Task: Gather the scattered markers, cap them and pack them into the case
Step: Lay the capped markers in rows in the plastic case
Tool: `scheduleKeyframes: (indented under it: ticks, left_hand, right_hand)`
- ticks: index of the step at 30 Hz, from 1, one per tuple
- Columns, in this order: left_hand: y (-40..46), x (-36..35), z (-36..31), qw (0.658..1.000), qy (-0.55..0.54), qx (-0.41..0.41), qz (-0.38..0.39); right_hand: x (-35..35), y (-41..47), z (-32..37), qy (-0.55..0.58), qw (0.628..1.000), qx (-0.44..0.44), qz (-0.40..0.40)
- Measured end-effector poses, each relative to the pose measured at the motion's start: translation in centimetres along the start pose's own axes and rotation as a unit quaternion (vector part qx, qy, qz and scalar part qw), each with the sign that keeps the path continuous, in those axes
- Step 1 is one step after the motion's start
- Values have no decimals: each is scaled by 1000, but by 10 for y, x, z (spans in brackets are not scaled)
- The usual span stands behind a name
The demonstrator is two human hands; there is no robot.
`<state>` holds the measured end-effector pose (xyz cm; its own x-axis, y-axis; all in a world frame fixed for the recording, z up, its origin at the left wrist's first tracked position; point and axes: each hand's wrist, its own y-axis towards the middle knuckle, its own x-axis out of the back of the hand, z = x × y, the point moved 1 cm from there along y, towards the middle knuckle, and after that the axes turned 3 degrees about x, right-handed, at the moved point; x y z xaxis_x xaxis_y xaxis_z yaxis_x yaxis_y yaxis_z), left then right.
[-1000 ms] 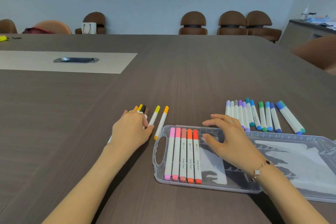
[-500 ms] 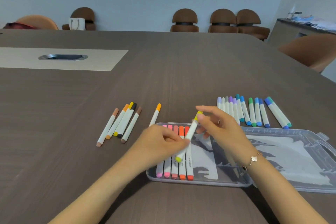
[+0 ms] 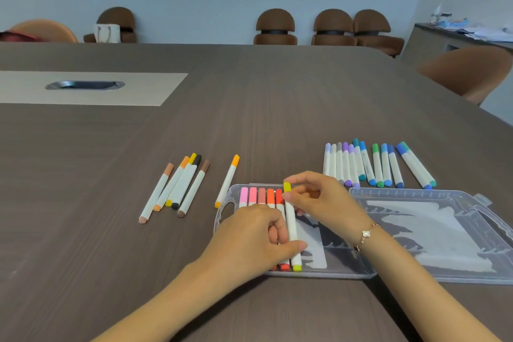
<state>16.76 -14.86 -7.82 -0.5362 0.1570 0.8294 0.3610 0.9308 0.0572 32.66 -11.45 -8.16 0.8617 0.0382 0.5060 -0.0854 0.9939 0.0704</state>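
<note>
Both hands hold one yellow-green marker point(image 3: 291, 226), a slim white barrel with a blunt coloured cap at each end, lying lengthwise in the clear plastic case point(image 3: 358, 272). Left hand point(image 3: 249, 241) curls around the lower part of the barrel, thumb pressed across it near the bottom cap. Right hand point(image 3: 319, 197) pinches the upper end just under the top cap with fingertips; a thin chain bracelet point(image 3: 366, 234) with a pale clover charm sits on that wrist.

That marker lies at the right edge of a tight row of five pink-to-red markers point(image 3: 261, 197) already in the case's left half, caps lined up. A smooth translucent lid point(image 3: 433, 233) lies open flat to the right, with a moulded handle cut-out at the case's left end.

On the dark wood-grain table point(image 3: 277, 108), five brown, orange, yellow and black markers point(image 3: 177, 186) fan out to the left, a single orange marker point(image 3: 227, 179) lies just beside the case, and a row of lilac, purple, teal, green and blue markers point(image 3: 374, 165) sits beyond the lid.

Rounded brown chairs point(image 3: 330, 26) line the far wall.
</note>
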Motion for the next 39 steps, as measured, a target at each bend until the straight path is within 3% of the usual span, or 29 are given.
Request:
scheduleKeyframes:
  ticks: [5, 16, 18, 20, 22, 27, 33, 39]
  left_hand:
    - [3, 1, 0, 1000, 8, 24, -4]
    - [5, 6, 1, 999, -15, 31, 18]
    - [11, 22, 14, 996, -40, 37, -77]
    - [20, 48, 39, 967, -19, 70, -244]
    - [27, 74, 76, 938, 20, 137, -319]
    - [37, 79, 139, 934, 81, 264, -228]
    - [42, 77, 134, 937, 85, 247, -233]
    - [42, 73, 124, 941, 140, 267, -153]
  right_hand:
    - [-1, 0, -1, -165, 985, 46, -22]
    - [0, -1, -10, -225, 973, 54, 11]
    - [1, -1, -9, -247, 968, 45, 4]
    - [1, -2, -8, -252, 966, 50, -17]
    - [-1, -2, -7, -229, 971, 65, -35]
    - [1, -1, -7, -197, 974, 89, -69]
    - [9, -1, -7, -187, 974, 81, -99]
    - [11, -1, -7, -186, 973, 82, -106]
